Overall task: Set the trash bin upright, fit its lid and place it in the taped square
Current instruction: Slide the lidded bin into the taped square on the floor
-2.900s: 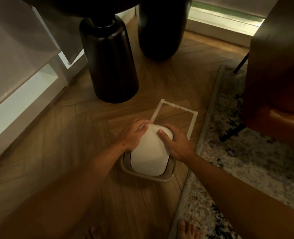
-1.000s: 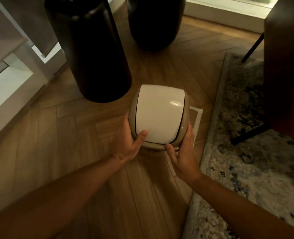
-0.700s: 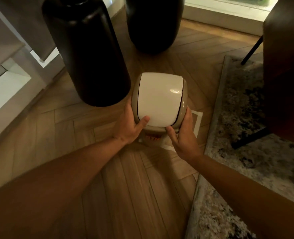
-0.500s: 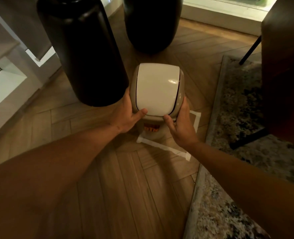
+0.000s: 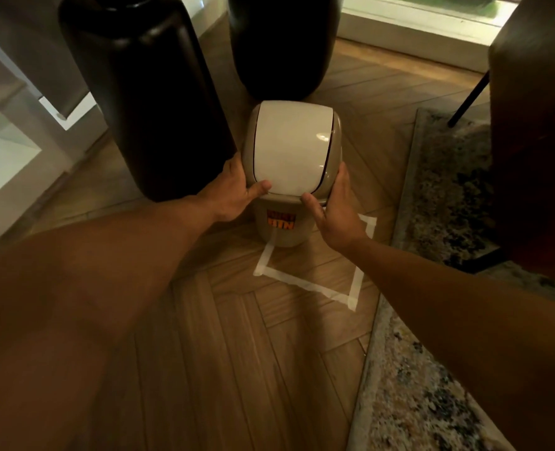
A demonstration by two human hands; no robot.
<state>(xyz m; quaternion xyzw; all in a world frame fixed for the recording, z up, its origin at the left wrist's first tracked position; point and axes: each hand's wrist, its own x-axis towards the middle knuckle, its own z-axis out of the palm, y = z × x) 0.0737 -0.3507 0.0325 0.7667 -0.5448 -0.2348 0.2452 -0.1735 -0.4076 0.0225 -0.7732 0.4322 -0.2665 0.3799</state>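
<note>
Fingers point(image 5: 257, 189) grip upright beige trash bin point(image 5: 285, 227) w/ white lid point(image 5: 290, 148) fitted.

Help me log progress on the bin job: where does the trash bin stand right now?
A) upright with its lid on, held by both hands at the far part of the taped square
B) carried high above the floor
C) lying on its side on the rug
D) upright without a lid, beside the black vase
A: the trash bin stands upright, lid fitted, left hand and right hand on its sides, base at the taped square's far part.

Glossy smooth plastic lid point(image 5: 290, 146) (one highlight); matt wood floor point(image 5: 224, 353); rough woven rug point(image 5: 432, 369).
</note>
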